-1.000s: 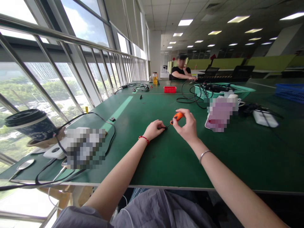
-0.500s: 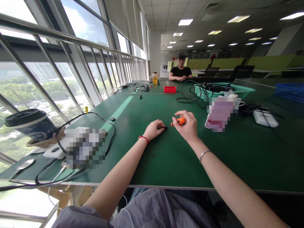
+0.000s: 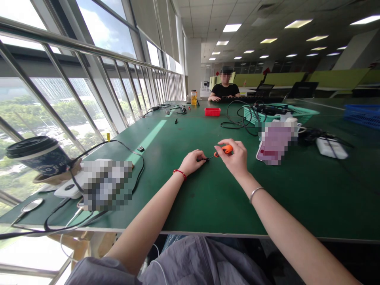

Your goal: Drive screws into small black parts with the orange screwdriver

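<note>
Looking through the head view, the left hand (image 3: pixel 191 161) and right hand (image 3: pixel 237 160) are facing each other near the middle of the frame, above the green table (image 3: pixel 190 206). Between them a driver (image 3: pixel 227 149) is slanting: its orange handle is sitting at the right and a little higher, and its thin shaft is running down and leftward to a small black part (image 3: pixel 207 159).

The left fingers are bunching closely together, low against the table, and are gripping the part at its left end; most of it is hiding behind them, so its own long axis I cannot tell. The right thumb and forefinger are curving around the handle, tips near each other with only a small gap showing; how tightly they are pressing is not clear.

The relation that is mattering is the line from handle to part. The part is lying to the left of the right fingertips and slightly below them in the frame, with the shaft bridging the space; the left hand is being the nearer one, touching it directly. Whether the shaft's tip is seating in the part or only meeting its edge is too small to tell.

A red tray (image 3: pixel 212 112) is standing at upper centre, and a pink thing (image 3: pixel 262 156), partly blurred, is lying to the right of the right hand.
</note>
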### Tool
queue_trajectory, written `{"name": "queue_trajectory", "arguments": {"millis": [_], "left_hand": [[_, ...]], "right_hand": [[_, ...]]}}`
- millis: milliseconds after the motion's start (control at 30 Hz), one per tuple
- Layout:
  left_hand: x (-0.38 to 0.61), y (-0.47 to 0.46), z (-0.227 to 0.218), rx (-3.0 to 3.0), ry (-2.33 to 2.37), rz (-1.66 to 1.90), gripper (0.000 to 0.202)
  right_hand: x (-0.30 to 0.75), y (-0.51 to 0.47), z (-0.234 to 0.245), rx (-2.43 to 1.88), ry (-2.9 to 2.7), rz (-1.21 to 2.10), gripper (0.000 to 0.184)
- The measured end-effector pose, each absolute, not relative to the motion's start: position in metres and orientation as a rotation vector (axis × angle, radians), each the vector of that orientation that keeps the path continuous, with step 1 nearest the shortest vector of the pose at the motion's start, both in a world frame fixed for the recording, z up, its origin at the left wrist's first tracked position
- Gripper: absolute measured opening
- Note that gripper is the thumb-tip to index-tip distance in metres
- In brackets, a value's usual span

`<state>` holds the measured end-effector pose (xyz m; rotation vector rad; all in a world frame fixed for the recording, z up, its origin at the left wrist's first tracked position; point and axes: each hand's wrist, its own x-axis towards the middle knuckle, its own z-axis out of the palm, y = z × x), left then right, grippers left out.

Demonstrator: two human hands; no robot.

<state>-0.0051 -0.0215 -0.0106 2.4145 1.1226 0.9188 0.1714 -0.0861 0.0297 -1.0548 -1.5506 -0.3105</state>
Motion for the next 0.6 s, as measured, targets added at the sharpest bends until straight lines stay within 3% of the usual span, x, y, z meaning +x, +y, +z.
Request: {"name": "queue_trajectory", "arguments": {"millis": [67,233,400,533,600], "left_hand": [[-0.0052,-0.0218,-0.0105,2.410,1.120,0.920,0.004],[-0.0042,-0.0234,-0.0082,2.401,1.121,0.919,0.003],[-0.0041,-0.0234,-0.0074,2.393,1.127,0.919,0.003],[-0.0045,-0.0221,-0.0092,2.387,1.125,0.924,0.003],[-0.0045,-0.0216,-0.0100,2.387,1.123,0.927,0.004]], "right_hand": [[0.1715,-0.0864,0.0294,-1.049,-1.546,-0.312,0.014],[0.1702,-0.0886,0.0309,-0.940,-1.582,-0.303,0.032],[0.1695,-0.0877,0.0305,-1.006,-1.568,-0.285,0.008],[0.1698,-0.0880,0.0305,-0.981,-1.567,-0.289,0.010],[0.1703,-0.0883,0.0307,-0.950,-1.577,-0.294,0.023]]}}
